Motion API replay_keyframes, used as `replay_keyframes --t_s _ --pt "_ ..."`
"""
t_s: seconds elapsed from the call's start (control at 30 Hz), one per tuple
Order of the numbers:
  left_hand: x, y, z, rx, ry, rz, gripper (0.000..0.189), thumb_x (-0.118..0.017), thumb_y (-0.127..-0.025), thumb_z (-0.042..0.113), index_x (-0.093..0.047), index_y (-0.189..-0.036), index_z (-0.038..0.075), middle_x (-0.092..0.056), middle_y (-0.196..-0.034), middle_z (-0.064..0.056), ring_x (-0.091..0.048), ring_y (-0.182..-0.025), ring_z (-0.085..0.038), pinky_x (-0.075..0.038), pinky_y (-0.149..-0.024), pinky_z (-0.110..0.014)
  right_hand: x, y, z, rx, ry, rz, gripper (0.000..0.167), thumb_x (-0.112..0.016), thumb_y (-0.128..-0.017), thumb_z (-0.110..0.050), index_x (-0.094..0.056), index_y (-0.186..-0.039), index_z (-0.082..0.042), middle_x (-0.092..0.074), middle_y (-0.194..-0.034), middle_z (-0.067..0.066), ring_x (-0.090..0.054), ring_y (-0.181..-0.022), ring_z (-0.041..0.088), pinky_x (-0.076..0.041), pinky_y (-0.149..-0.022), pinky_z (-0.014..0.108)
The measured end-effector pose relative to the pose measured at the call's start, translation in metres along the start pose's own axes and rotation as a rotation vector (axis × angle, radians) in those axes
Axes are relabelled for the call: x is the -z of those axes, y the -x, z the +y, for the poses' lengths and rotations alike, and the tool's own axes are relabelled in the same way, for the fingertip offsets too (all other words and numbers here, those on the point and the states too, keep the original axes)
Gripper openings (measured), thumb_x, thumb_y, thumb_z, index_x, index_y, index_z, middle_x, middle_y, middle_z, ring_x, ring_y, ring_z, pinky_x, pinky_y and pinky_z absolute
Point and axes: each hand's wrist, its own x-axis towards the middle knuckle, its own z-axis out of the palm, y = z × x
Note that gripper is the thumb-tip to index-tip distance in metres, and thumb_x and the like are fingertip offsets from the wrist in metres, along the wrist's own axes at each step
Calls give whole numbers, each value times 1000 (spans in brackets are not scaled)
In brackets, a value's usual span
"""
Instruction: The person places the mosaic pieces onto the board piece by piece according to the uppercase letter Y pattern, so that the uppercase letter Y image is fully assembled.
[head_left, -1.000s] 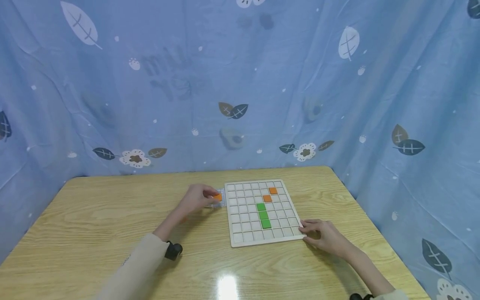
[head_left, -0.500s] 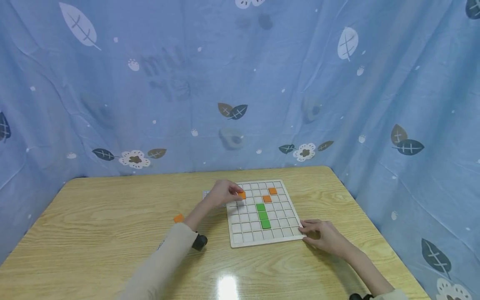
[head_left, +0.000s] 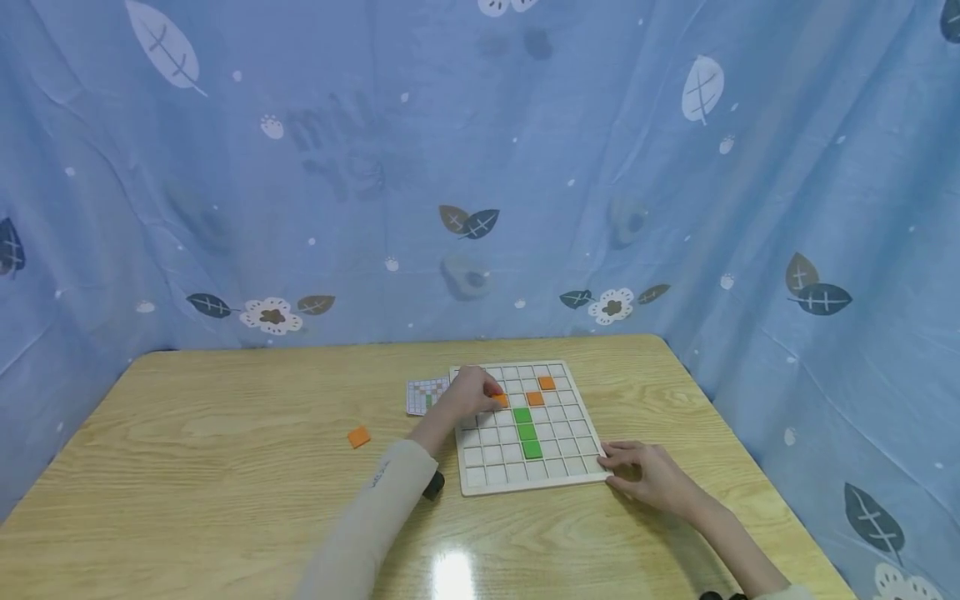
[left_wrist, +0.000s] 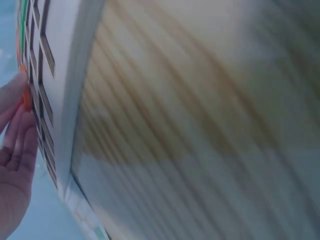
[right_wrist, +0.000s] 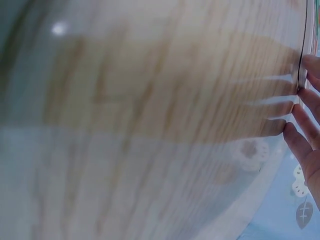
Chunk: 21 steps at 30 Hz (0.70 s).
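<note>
My left hand [head_left: 472,392] pinches a small orange square tile [head_left: 500,402] between thumb and fingertips, low over the upper left part of a white grid board [head_left: 480,490]. In the left wrist view the orange tile [left_wrist: 26,94] stands on edge at the fingertips, right by the grid squares. On the board lie a column of green tiles [head_left: 527,432] and two orange tiles [head_left: 535,398] set on a diagonal. My right hand [head_left: 648,475] holds the board's near right corner between thumb and fingers; in the right wrist view several fingertips [right_wrist: 290,126] rest along its edge.
One loose orange tile [head_left: 358,437] lies on the wooden table [head_left: 225,483] left of the board. A small printed pattern card [head_left: 423,396] sits against the board's left side, partly behind my left wrist. A blue curtain [head_left: 360,167] hangs behind and to the right.
My left hand has carried the orange tile rightward from over the pattern card onto the board and lowered it. The card and loose tile have come into view. The right hand stays put.
</note>
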Motion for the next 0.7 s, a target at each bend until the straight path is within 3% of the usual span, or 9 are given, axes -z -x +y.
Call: replay_keyframes --t_s 0.23,0.53,0.7 --pt "-6 -2 4 75 42 25 17 -75 -83 8 -75 -99 3 -70 -100 -10 -65 -92 -22 -55 -77 -30 0 -1 1 7 -9 -3 25 -75 -81 -8 -74 -105 -2 -64 -118 20 -58 -112 39 -47 -89 52" --pt "-9 -2 2 102 128 40 16 -77 -79 4 -76 -95 2 -69 -101 -10 -64 -90 -21 -55 -76 -29 -2 1 3 11 -6 1 25 -75 -81 -8 -74 -105 -1 -64 -118 20 -58 -111 39 -47 -90 53" --pt "-10 -2 1 106 130 52 17 -78 -79 5 -76 -96 3 -69 -100 -9 -63 -87 -19 -55 -73 -28 -2 2 3 10 -3 4 26 -76 -81 -8 -74 -106 -2 -64 -118 20 -58 -112 39 -47 -90 52"
